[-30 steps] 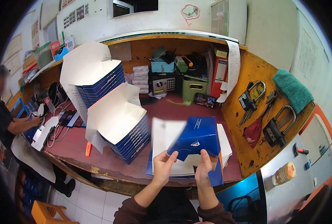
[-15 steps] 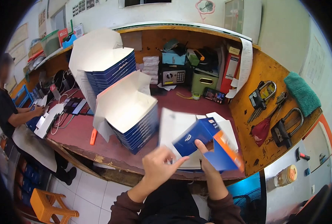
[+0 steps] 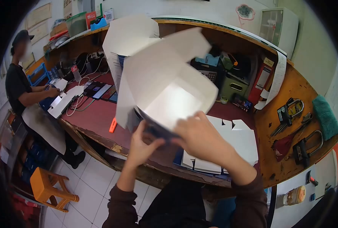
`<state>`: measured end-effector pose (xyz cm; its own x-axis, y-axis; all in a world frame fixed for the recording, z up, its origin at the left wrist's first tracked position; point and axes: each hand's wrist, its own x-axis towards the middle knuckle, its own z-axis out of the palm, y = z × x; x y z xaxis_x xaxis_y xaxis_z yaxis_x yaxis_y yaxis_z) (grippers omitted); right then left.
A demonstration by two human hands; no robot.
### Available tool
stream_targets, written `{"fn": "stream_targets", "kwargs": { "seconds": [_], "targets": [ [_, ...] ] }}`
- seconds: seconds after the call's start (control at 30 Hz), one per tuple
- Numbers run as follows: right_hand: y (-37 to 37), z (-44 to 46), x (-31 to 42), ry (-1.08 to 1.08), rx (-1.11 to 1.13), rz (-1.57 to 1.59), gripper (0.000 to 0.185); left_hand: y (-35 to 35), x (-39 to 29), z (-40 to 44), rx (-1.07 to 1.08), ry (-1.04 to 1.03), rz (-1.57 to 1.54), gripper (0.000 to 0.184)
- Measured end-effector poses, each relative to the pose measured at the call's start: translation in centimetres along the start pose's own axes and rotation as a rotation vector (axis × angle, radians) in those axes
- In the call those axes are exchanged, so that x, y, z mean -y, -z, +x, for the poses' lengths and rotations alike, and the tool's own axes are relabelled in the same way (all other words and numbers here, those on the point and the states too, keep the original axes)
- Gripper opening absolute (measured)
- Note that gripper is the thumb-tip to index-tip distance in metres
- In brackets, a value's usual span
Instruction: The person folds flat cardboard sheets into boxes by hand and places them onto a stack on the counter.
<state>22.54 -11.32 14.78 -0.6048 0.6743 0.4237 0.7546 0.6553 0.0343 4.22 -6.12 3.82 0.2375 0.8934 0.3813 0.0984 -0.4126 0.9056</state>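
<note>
A folded box (image 3: 172,91), white inside and dark blue outside, is held up over the desk with its opening toward the camera and its lid flap raised. My left hand (image 3: 141,146) grips its lower front edge, thumb and fingers closed on it. At the front right corner of the same box, my right hand (image 3: 199,136) is closed on the edge, slightly blurred. Flat white box sheets (image 3: 231,142) lie on the desk right of my right hand. Behind the held box, at the left, rises a stack of nested boxes (image 3: 129,36), mostly hidden.
An orange marker (image 3: 112,125) lies near the desk's front edge. Phones (image 3: 100,92) and cables are at the left, where a person (image 3: 22,81) stands. Padlocks (image 3: 290,110) and a green towel (image 3: 325,117) are on the right panel. An orange stool (image 3: 51,186) stands on the floor.
The blue box piece in my hands has become an open box shape, moved left in front of the stacks. My right hand has crossed leftward. The view has shifted left.
</note>
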Motion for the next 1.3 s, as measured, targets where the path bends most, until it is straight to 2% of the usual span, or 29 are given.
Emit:
{"fn": "stream_targets", "kwargs": {
  "seconds": [0.03, 0.07, 0.1, 0.13, 0.2, 0.33, 0.57, 0.63, 0.77, 0.87, 0.97, 1.0, 1.03, 1.13, 1.2, 1.23, 1.3],
  "targets": [
    [0.4, 1.4, -0.6, 0.029, 0.029, 0.099, 0.013, 1.2, -0.1, 1.0, -0.159, -0.39, 0.462, 0.037],
    [0.4, 2.8, -1.1, 0.03, 0.024, 0.097, 0.013, 2.1, 0.2, 1.4, -0.148, -0.379, 0.58, 0.028],
    [0.2, 4.1, -1.7, 0.058, 0.061, 0.24, 0.017, 2.9, 0.8, 1.7, -0.14, -0.364, 0.698, 0.019],
    [-0.1, 5.2, -2.1, 0.089, 0.099, 0.382, 0.022, 3.4, 1.6, 2.1, -0.146, -0.366, 0.701, 0.019],
    [-0.4, 6.9, -2.4, 0.06, 0.148, 0.391, 0.023, 4.2, 2.5, 3.0, -0.12, -0.475, 0.807, 0.007],
    [-3.3, 8.8, -4.7, -0.044, 0.196, 0.36, 0.027, 4.1, 2.0, 4.0, -0.077, -0.648, 0.674, 0.005],
    [-4.0, 8.5, -3.2, -0.147, 0.265, 0.163, 0.026, 4.8, 2.7, 4.8, 0.049, -0.712, 0.565, 0.01],
    [-5.0, 8.1, -2.9, -0.098, 0.174, 0.079, 0.025, 5.1, 2.4, 5.1, 0.089, -0.685, 0.544, 0.01],
    [-5.8, 7.8, -2.7, -0.05, 0.143, -0.009, 0.019, 4.9, 1.9, 5.3, 0.148, -0.634, 0.459, 0.009],
    [-5.3, 8.2, -2.4, -0.101, 0.262, -0.059, 0.014, 4.7, 1.9, 5.2, 0.144, -0.579, 0.429, 0.01],
    [-5.2, 8.9, -2.1, -0.101, 0.243, -0.053, 0.011, 4.5, 2.1, 4.9, 0.081, -0.545, 0.414, 0.011],
    [-5.2, 9.1, -1.8, -0.152, 0.33, -0.015, 0.022, 4.6, 2.1, 4.9, 0.083, -0.54, 0.419, 0.011],
    [-5.6, 9.0, -1.8, -0.149, 0.332, -0.009, 0.022, 4.7, 2.1, 4.8, 0.088, -0.529, 0.418, 0.011],
    [-5.5, 8.8, -1.4, -0.107, 0.325, -0.073, 0.012, 4.4, 1.9, 4.6, 0.082, -0.506, 0.426, 0.013],
    [-4.3, 9.9, -1.6, -0.163, 0.504, -0.027, 0.017, 4.1, 1.6, 4.6, 0.078, -0.503, 0.441, 0.015],
    [-4.8, 10.8, -2.3, -0.164, 0.497, -0.024, 0.017, 3.9, 1.7, 4.4, 0.067, -0.524, 0.462, 0.016],
    [-6.3, 12.5, -3.2, -0.268, 0.312, 0.199, 0.023, 3.5, 1.6, 3.9, 0.055, -0.537, 0.485, 0.016]
  ]
}}
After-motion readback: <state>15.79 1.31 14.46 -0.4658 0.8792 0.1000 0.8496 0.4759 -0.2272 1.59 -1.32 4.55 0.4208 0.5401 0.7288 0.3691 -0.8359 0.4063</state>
